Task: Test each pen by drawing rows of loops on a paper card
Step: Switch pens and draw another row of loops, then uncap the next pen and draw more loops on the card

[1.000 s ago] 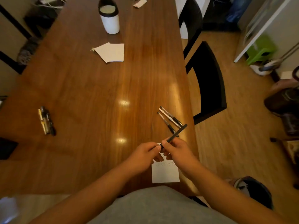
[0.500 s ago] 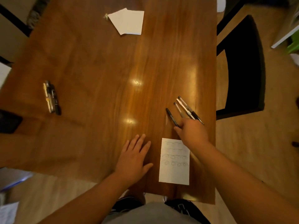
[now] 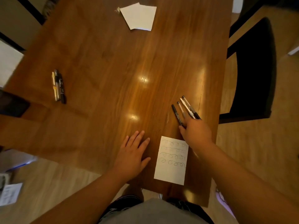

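Here: white paper card [image 3: 171, 160] lies flat near front edge of table [image 3: 113, 70], between hands, bearing four rows of thin dark loops, bottom row smaller. Left hand [image 3: 132, 152] flat on wood, fingers straight and spread, holding nothing. Right hand [image 3: 196, 133] covers near ends of four black pens [image 3: 186, 109] just beyond card; fingers hidden, grip unclear.

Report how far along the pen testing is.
Done: the paper card carries four rows of loops. In hand: the right hand reaches onto the four pens beyond the card; its grip is hidden. The left hand lies flat on the table. Left: probably the markers at far left.
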A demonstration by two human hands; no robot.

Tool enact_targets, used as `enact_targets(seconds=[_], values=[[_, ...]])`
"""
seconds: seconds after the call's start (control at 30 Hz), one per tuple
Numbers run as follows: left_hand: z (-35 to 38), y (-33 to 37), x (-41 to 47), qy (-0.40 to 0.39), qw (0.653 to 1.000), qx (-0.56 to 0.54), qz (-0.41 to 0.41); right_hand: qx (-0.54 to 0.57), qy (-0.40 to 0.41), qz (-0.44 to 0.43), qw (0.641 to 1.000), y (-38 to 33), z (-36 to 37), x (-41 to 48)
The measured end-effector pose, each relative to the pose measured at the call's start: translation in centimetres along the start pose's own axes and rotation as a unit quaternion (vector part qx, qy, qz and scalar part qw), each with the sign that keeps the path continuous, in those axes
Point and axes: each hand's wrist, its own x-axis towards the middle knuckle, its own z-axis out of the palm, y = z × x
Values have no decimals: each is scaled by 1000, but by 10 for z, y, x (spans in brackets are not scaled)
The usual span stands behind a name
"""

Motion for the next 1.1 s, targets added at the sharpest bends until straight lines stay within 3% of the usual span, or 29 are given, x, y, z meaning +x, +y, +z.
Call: enact_targets(seconds=[0.23,0.37,0.53,0.67,0.9,1.1], values=[[-7,13,-15,8,998,-40,-40,19,19,-50,998,11,-10,-33],[-14,12,-34,4,986,-145,-85,63,-61,-75,993,12,0,-66],[-20,-11,-73,-6,942,-282,-182,139,-172,-111,969,0,22,-92],[-27,-52,-101,-1,941,-285,-182,153,-204,-122,959,-31,31,-98],[-46,-166,-101,-8,943,-293,-157,172,-233,-64,955,-122,52,-88],[-77,-272,-76,-22,979,-187,-74,156,-193,-32,968,-228,66,-70]])
